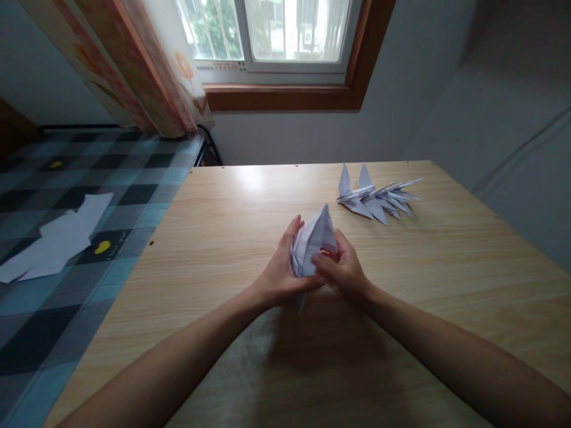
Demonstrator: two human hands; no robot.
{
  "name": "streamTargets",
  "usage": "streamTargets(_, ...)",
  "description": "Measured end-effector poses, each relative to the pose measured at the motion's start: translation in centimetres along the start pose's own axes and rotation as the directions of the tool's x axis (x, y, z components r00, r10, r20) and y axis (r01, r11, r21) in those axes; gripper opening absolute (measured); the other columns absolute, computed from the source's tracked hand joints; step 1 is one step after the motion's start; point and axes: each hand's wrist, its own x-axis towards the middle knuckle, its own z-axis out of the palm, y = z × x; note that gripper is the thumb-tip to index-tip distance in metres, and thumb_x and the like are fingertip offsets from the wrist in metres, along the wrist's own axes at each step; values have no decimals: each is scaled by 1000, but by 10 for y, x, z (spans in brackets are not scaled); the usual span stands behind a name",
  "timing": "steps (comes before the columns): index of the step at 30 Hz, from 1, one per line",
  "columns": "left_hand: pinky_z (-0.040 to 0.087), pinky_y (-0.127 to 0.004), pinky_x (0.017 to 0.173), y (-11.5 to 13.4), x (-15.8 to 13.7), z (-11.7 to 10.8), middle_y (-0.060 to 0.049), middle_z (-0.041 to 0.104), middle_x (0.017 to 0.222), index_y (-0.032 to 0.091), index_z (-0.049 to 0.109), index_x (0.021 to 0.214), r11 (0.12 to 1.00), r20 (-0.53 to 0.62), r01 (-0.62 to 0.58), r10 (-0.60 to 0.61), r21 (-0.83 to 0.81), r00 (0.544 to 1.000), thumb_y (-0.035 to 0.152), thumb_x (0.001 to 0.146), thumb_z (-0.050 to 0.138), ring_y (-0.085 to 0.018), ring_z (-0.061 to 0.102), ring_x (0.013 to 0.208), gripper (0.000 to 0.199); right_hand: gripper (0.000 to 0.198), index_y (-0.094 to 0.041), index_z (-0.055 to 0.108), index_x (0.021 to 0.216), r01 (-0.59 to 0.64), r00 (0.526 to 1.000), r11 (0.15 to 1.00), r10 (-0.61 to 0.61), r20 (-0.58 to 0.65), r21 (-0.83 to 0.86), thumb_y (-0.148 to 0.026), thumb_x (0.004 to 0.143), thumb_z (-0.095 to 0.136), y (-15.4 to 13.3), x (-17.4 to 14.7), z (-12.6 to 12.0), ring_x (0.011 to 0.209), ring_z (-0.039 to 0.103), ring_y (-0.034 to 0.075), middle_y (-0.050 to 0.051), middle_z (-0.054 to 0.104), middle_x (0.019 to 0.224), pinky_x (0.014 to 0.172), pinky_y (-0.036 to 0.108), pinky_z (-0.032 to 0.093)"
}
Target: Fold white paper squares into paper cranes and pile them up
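Observation:
A piece of folded white paper (312, 238) is held in both hands above the middle of the table, one point of it sticking up and another poking out below. My left hand (281, 270) wraps its left side, with the thumb along the bottom edge. On the right side, my right hand (345, 270) pinches the paper, thumb on the near face and fingers partly hidden behind. Farther back to the right lies a pile of folded paper cranes (375, 199), their pointed wings and tips overlapping.
The light wooden table (214, 238) reaches back toward the wall under a window (294, 30). At the left, several loose white sheets (62, 238) lie on a bed with a checked cover (40, 321). A flowered curtain (147, 71) hangs beside the window.

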Motion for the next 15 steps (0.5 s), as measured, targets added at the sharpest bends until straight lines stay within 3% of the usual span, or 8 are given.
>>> streamTargets(4,29,-61,116,-1,0,0,-20,26,156,23,12,156,980,-17,-61,65,189,998,50,70,80,-40,30,143,113,42,-24,48,103,108,956,986,-139,-260,-128,-19,67,69,5,3,6,79,66,18,0,65,91,69,30,56)
streamTargets(7,26,-62,117,1,2,1,-19,24,157,24,13,155,929,37,-159,155,335,987,49,72,79,-40,25,145,109,47,-24,47,99,100,901,962,-195,-387,-252,-16,58,70,5,7,11,79,65,19,0,63,87,66,29,55)
streamTargets(11,25,-62,117,3,4,0,-20,23,158,24,18,154,915,113,-190,160,357,981,52,72,78,-42,23,146,106,49,-23,49,98,16,875,935,-185,-448,-354,-19,56,74,4,9,13,75,63,19,0,64,86,63,29,54)
streamTargets(15,26,-58,118,3,4,-1,-16,31,155,23,23,153,958,68,-120,106,261,992,39,76,75,-38,30,144,94,36,-21,54,96,-16,891,924,-160,-425,-381,-22,64,72,7,9,5,73,62,19,1,66,86,63,30,52)
